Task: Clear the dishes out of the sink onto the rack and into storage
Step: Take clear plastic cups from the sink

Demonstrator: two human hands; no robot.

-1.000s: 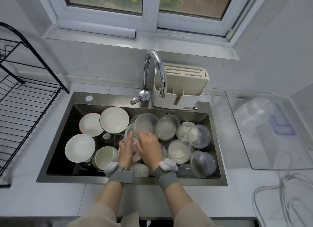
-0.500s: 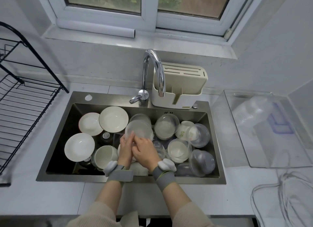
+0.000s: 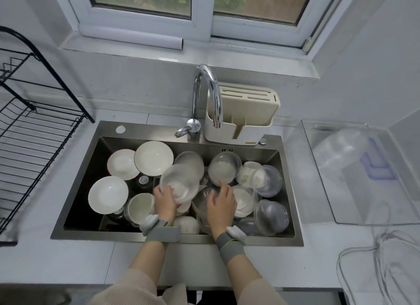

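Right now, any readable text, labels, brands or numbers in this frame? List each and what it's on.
None can be read.
Small tan tag on the base of the cream knife block: too small to read.
Round label on a dark item in the sink, between the white plates: blurred.
Green print on the white cup at the sink's right: a pattern or mark, no letters legible.

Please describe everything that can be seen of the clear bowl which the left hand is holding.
The clear bowl looks like thin, see-through plastic, round, with a cloudy white bottom. It is tilted, its opening facing up toward the camera, and raised above the other dishes in the middle of the sink. The left hand grips its near rim from below. A similar clear bowl lies just behind it; whether they touch is unclear.
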